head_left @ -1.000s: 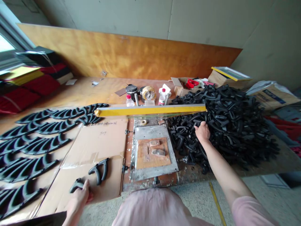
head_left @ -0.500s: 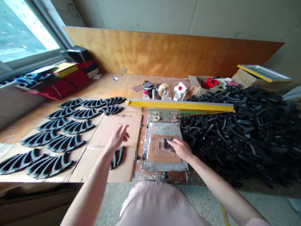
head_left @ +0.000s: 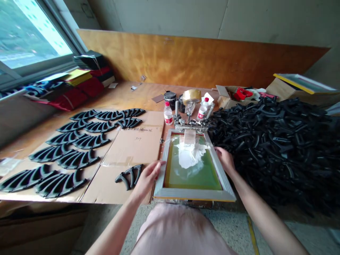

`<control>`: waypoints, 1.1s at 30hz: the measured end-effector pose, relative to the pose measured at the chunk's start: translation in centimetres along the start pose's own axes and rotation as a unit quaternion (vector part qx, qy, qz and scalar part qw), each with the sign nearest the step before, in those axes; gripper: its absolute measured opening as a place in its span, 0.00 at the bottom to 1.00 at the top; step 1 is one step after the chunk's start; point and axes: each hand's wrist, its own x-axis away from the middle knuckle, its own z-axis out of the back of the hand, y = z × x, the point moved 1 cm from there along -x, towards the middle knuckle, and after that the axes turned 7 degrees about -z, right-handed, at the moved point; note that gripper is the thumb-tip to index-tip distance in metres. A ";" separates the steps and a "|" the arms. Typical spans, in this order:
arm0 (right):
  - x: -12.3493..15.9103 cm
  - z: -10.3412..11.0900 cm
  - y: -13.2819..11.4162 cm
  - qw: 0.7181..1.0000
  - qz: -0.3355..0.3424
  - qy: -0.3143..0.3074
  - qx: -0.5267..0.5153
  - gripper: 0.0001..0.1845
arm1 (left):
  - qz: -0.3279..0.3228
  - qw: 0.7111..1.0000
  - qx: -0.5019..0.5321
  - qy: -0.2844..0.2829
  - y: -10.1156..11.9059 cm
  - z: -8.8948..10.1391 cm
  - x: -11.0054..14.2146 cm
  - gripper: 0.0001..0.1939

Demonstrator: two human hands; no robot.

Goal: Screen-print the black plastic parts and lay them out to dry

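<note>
A silk-screen frame [head_left: 193, 194] lies lowered over the bench, its green mesh [head_left: 193, 179] carrying a white smear of ink [head_left: 189, 157]. Metal hinge clamps [head_left: 190, 125] hold its far end. My left hand [head_left: 147, 179] grips the frame's left rail, and my right hand [head_left: 225, 160] grips the right rail. A small group of black moulded forked pieces [head_left: 129, 176] lies on the cardboard sheet [head_left: 135, 145] just left of my left hand. Anything beneath the screen is hidden.
Rows of black printed pieces [head_left: 77, 141] lie across the cardboard at left. A large heap of black pieces [head_left: 273, 148] fills the right side. Behind the clamps stand bottles [head_left: 168, 114], a tape roll [head_left: 191, 96] and a tin [head_left: 170, 99].
The screen frame has swung down from raised and now covers the metal plate and wooden jig. Both hands have moved onto its side rails.
</note>
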 end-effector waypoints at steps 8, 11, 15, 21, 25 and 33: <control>-3.0 -2.1 -9.8 0.974 0.200 -0.038 0.095 0.27 | 0.075 0.996 -0.031 0.040 -9.6 -2.0 -0.7 0.38; -0.4 -4.2 -10.2 0.957 0.226 -0.121 0.137 0.07 | 0.064 0.996 -0.059 0.033 -10.6 -1.7 -1.0 0.35; 3.3 -3.3 -8.4 0.918 0.316 -0.178 0.161 0.11 | 0.053 0.996 -0.065 0.029 -11.2 -1.5 -1.0 0.33; 2.6 -1.5 -8.6 0.906 0.343 -0.213 0.128 0.08 | 0.049 0.997 -0.049 0.033 -11.0 -1.7 -1.0 0.31; 3.6 -3.4 -8.2 0.929 0.325 -0.128 0.122 0.14 | 0.053 0.998 -0.021 0.024 -10.7 -1.8 -0.9 0.32; 2.1 -2.2 -9.2 0.949 0.273 -0.147 0.060 0.15 | 0.073 0.997 0.013 0.012 -7.9 -1.5 -0.3 0.36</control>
